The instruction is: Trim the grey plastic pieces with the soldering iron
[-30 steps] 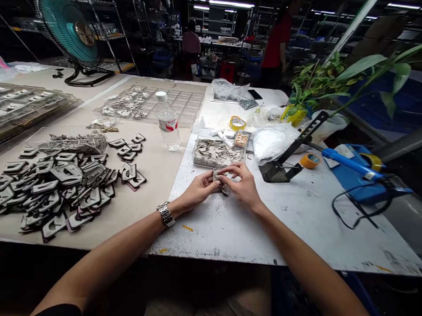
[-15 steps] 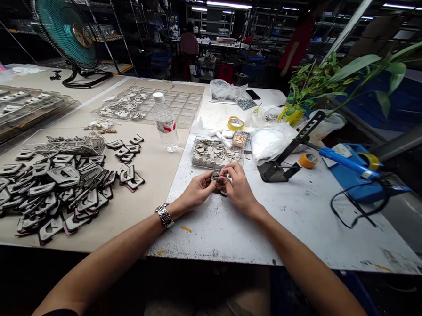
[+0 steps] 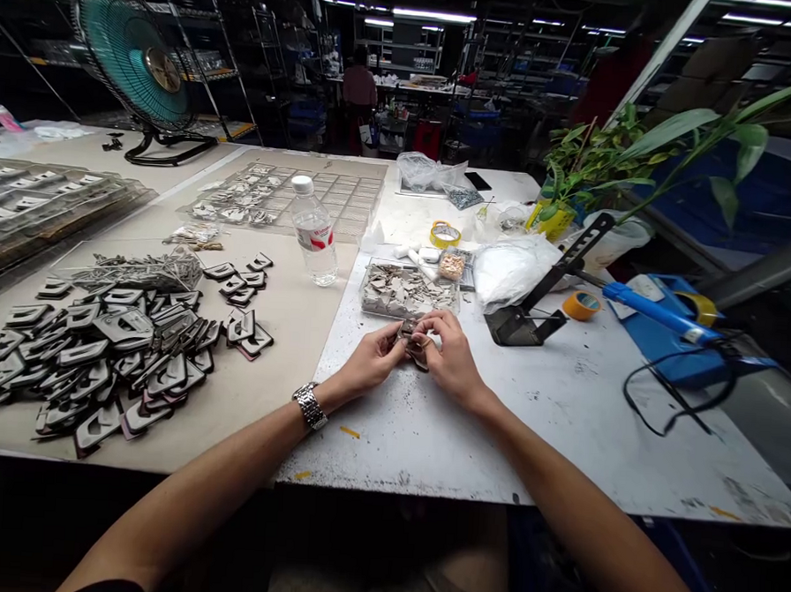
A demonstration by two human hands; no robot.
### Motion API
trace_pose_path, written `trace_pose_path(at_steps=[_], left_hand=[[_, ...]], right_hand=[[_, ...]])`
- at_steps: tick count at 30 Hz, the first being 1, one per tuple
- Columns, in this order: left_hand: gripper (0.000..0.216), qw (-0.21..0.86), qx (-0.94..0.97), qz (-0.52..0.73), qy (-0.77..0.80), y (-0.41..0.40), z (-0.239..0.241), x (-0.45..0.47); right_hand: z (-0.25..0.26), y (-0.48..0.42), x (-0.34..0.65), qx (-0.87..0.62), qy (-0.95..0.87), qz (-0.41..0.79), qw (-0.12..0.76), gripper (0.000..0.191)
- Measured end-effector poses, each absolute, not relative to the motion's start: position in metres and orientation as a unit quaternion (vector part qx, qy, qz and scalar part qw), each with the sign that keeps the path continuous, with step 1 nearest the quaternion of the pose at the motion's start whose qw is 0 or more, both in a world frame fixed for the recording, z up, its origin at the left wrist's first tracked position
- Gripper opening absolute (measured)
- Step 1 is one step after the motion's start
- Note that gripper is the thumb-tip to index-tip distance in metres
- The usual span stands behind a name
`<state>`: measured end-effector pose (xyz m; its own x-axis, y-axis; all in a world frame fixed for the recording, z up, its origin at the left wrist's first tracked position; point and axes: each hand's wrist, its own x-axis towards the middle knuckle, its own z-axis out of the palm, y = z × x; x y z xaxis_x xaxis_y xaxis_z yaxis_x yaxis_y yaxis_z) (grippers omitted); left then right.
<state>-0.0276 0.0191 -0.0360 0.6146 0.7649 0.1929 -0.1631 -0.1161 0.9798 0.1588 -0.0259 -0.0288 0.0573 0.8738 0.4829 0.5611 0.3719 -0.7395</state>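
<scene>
Over the white tabletop, my left hand [image 3: 371,360] and my right hand [image 3: 453,356] meet, fingertips closed on a small dark-edged frame piece [image 3: 405,329]. The thumb and fingers of my left hand pinch its left side. My right fingers are bent over its right side and hide much of it. Just beyond my hands is a clear tray [image 3: 408,312] filled with flat greyish chips [image 3: 406,288]. To the left lies a heap of grey frame pieces with dark edges [image 3: 125,328], and a few similar pieces [image 3: 251,337] lie apart from it.
A water bottle [image 3: 316,234] stands beyond my left hand. Right of the tray are a white plastic bag [image 3: 513,271], a black metal stand [image 3: 517,324], orange tape [image 3: 581,306] and a blue-handled tool [image 3: 660,312] with a black cord. A fan [image 3: 135,61] stands far left.
The view has shifted slightly. My hands stay together at the same spot, and the piece between them appears slightly turned, with more of its lower edge showing.
</scene>
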Motion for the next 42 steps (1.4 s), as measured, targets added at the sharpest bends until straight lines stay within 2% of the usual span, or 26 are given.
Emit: trace_pose_path(at_steps=[12,18,25,30,42], left_hand=[[0.038,0.637,0.638,0.374,0.219,0.018,-0.033,-0.027],[0.034,0.581,0.678,0.378,0.244,0.021,-0.033,-0.031],[0.039,0.634,0.608,0.396,0.266,0.025,-0.038,-0.030],[0.043,0.633,0.598,0.407,0.276,0.027,-0.041,-0.029],[0.038,0.613,0.634,0.395,0.256,0.028,-0.041,-0.031]], right_hand=[[-0.028,-0.027,0.156,-0.542,-0.656,0.151,0.503,0.007],[-0.029,-0.028,0.153,-0.534,-0.658,0.148,0.510,0.002],[-0.027,-0.026,0.153,-0.539,-0.635,0.199,0.517,0.012],[-0.024,-0.025,0.156,-0.537,-0.634,0.225,0.509,0.017],[-0.025,-0.025,0.159,-0.521,-0.644,0.204,0.523,0.008]])
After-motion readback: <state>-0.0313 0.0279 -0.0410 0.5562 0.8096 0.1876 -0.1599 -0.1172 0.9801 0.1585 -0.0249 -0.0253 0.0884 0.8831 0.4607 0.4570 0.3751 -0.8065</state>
